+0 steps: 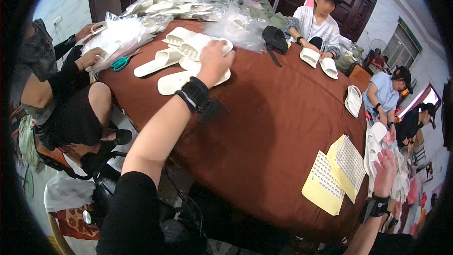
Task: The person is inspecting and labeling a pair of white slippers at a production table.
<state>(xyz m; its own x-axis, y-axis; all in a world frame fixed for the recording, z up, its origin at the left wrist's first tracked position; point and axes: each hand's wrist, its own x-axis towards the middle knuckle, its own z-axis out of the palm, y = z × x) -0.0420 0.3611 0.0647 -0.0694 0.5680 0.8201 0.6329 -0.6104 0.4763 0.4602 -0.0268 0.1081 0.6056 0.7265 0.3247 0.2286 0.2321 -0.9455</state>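
At the far left of the table, my left hand [216, 60] reaches over a loose group of white slippers. Its fingers bend down onto a white slipper [191, 47] at the top of the group, and the fingertips are partly hidden. Beneath and beside it lie more slippers, among them one white slipper [155, 66] pointing left. My right hand [386, 172] is at the table's right edge with its fingers curled in. It is right beside white slippers [370, 153]; whether it grips one is not plain.
Yellow label sheets [325, 186] lie near the right front edge. Teal scissors [121, 62], a black cap [275, 42] and clear bags [238, 30] sit farther back. A lone slipper [353, 101] rests at right. Co-workers sit around; one across handles two slippers [309, 57].
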